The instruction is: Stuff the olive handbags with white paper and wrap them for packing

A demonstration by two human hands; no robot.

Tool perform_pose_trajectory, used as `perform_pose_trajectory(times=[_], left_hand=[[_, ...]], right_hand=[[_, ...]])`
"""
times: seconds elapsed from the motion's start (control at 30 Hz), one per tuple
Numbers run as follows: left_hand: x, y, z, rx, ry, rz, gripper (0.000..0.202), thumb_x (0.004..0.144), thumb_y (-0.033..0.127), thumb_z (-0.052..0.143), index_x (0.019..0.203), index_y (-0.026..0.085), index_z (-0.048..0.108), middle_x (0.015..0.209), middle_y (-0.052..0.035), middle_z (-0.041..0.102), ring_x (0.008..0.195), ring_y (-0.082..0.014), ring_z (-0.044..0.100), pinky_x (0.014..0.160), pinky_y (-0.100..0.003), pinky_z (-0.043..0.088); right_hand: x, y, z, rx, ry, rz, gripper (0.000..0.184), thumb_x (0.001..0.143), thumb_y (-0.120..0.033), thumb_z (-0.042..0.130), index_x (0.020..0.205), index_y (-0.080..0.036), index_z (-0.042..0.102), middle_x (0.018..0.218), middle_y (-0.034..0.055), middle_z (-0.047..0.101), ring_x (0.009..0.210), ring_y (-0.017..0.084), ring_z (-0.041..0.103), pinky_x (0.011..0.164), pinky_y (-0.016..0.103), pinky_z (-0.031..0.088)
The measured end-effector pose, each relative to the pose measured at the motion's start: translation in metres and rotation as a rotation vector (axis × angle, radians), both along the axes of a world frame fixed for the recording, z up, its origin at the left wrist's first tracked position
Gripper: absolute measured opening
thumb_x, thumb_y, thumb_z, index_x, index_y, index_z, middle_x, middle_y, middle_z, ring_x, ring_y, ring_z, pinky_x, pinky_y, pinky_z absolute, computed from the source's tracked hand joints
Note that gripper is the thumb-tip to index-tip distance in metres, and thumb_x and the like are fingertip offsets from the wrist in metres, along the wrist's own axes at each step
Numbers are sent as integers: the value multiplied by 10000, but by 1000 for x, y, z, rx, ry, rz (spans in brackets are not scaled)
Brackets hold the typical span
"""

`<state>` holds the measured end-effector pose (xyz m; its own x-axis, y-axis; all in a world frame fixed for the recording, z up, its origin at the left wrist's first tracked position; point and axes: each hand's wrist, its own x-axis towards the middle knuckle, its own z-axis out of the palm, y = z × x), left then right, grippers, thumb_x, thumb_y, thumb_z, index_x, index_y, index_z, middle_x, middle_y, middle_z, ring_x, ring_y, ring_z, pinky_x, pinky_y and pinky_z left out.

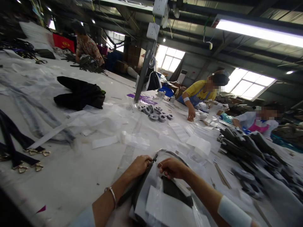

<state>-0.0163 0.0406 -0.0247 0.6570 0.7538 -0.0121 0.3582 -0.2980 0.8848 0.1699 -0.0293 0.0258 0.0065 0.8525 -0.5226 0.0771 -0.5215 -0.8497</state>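
A dark olive bag [174, 189] lies at the table's near edge, with white wrapping sheets [163, 205] over much of it. My left hand [141, 164] is closed on the bag's upper left edge, beside a small dark metal fitting [155, 156]. Close by on the right, my right hand [172, 167] has its fingers curled into a pinch at the top of the white sheet. What sits between those fingertips is too small to make out. A pale curved strap or band [174, 153] arcs behind my right hand.
Black straps with gold clasps [28, 157] and a black cloth bundle [80, 93] lie left. Grey rolls [157, 113] sit near a metal post [145, 72]. Dark pieces [251, 151] are piled right. Plastic and paper scraps litter the table [78, 176]. Several people work around it.
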Motion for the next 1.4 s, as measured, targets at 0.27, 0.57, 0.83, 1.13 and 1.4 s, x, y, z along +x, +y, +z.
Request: perform_pose_trajectory(times=[0.27, 0.57, 0.83, 1.13, 1.4], left_hand=[[8, -2, -7, -33, -90, 164, 396, 793, 238, 570, 1165, 126, 645, 1210, -149, 654, 1031, -232, 635, 892, -307, 487], [-1, -3, 7, -60, -48, 163, 122, 812, 248, 590, 799, 182, 691, 730, -52, 705, 685, -198, 658, 702, -297, 467], [-7, 4, 12, -127, -128, 207, 102, 714, 222, 614, 628, 188, 572, 757, -23, 622, 782, -189, 573, 748, -299, 404], [-1, 4, 1, -521, -461, 164, 245, 687, 423, 587, 704, 185, 531, 621, 28, 566, 627, -122, 543, 679, -257, 441], [-3, 12, -1, -612, -533, 289, 331, 644, 478, 655, 752, 183, 549, 571, 40, 499, 511, -97, 436, 493, -224, 305]], right_hand=[[-10, 22, -31, -158, 165, 102, 206, 606, -215, 581, 809, -206, 547, 472, -102, 493, 357, 55, 372, 354, 150, 329], [-9, 20, -17, -9, 142, 133, 262, 596, -211, 706, 835, -153, 618, 654, -39, 622, 512, 57, 520, 540, 176, 433], [1, 10, 5, 223, -886, 326, 203, 684, -92, 565, 760, -187, 727, 719, 29, 697, 715, 180, 637, 672, 272, 451], [-10, 1, 20, 144, -629, 70, 146, 715, -301, 692, 781, -171, 697, 641, 30, 677, 614, 187, 642, 495, 254, 463], [-36, 13, 3, 259, -87, -110, 428, 678, -567, 780, 807, -175, 668, 716, 20, 683, 597, 122, 608, 493, 211, 431]])
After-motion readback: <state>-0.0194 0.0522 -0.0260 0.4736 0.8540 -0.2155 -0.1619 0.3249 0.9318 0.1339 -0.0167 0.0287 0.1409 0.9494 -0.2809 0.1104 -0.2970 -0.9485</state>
